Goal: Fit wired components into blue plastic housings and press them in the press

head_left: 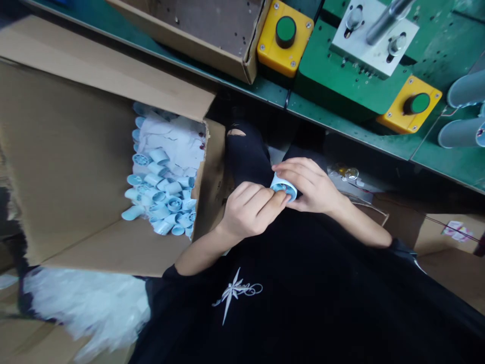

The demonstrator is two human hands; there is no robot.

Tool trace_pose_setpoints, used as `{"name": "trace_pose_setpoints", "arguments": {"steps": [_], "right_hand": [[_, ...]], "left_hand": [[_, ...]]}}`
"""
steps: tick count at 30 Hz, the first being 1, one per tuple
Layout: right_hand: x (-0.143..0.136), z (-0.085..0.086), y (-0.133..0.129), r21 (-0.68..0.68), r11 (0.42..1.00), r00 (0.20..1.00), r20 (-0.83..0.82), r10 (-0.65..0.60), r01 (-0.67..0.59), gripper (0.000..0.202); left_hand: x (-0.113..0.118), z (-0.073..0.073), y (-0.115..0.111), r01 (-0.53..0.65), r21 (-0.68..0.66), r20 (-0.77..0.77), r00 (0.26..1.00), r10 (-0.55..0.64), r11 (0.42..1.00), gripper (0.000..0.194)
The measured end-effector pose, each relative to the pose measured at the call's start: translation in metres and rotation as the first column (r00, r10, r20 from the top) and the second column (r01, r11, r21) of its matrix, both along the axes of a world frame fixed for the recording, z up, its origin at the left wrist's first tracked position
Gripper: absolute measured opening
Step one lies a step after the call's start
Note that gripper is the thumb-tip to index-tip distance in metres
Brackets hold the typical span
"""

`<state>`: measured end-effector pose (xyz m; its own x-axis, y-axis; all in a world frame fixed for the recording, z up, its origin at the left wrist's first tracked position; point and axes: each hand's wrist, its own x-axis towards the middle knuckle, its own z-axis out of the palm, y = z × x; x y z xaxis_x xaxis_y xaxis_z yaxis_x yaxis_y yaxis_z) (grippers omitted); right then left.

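My right hand (308,184) is wrapped round a light blue plastic cylindrical part (279,183), its open end tilted toward me. Inside that opening, some inner moulded structure shows. My left hand (248,210) is closed in a pinch, its fingertips at the near rim and partly inside the opening. Whatever lies between those fingertips is hidden. Both hands are held together in front of my body, above my lap. To the left, a large open cardboard box (113,247) holds a pile of similar light blue parts (161,197) and a white plastic sheet (170,141).
A green workbench edge (341,114) runs across the top. On it are a metal fixture (373,38), two yellow button boxes (270,50) with green buttons, a shallow cardboard tray (204,40) and blue cylinders (460,132) at right. Clear plastic bags (91,308) lie lower left.
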<state>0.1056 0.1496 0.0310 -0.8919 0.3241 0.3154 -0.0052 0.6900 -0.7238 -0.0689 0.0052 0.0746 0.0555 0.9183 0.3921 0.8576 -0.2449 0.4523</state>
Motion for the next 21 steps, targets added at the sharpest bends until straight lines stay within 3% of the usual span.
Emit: {"name": "trace_pose_setpoints", "arguments": {"steps": [4, 7, 10, 12, 13, 18, 21], "right_hand": [[0.001, -0.003, -0.002, -0.032, 0.998, 0.999, 0.022, -0.049, 0.050, 0.047], [0.001, -0.006, -0.004, -0.022, 0.998, 0.997, 0.030, -0.066, 0.067, 0.048], [0.000, -0.007, -0.005, 0.013, 0.998, 0.996, 0.049, -0.069, 0.068, 0.049], [-0.001, -0.008, -0.005, 0.039, 0.996, 0.996, 0.045, -0.082, 0.080, 0.049], [-0.002, -0.008, -0.005, 0.047, 0.995, 0.995, 0.043, -0.093, 0.091, 0.049], [-0.004, -0.005, -0.003, 0.096, 0.986, 0.990, 0.024, -0.136, 0.133, 0.049], [-0.006, -0.004, -0.005, 0.135, 0.981, 0.991, -0.003, -0.137, 0.136, 0.047]], "left_hand": [[0.011, -0.001, -0.003, -0.128, -0.047, 0.009, 0.992, 0.128, 0.991, 0.017], [0.014, -0.002, -0.002, -0.185, -0.146, 0.253, 0.943, 0.218, 0.972, 0.014], [0.012, -0.004, -0.001, -0.073, -0.338, 0.572, 0.776, 0.266, 0.938, 0.016], [0.009, -0.005, -0.001, 0.001, -0.392, 0.667, 0.689, 0.283, 0.920, 0.016], [0.008, -0.005, -0.002, 0.008, -0.392, 0.675, 0.682, 0.282, 0.920, 0.016], [0.007, -0.006, -0.003, -0.066, -0.297, 0.550, 0.804, 0.227, 0.953, 0.021], [0.010, -0.010, -0.002, -0.187, -0.216, 0.379, 0.889, 0.258, 0.958, 0.015]]}}
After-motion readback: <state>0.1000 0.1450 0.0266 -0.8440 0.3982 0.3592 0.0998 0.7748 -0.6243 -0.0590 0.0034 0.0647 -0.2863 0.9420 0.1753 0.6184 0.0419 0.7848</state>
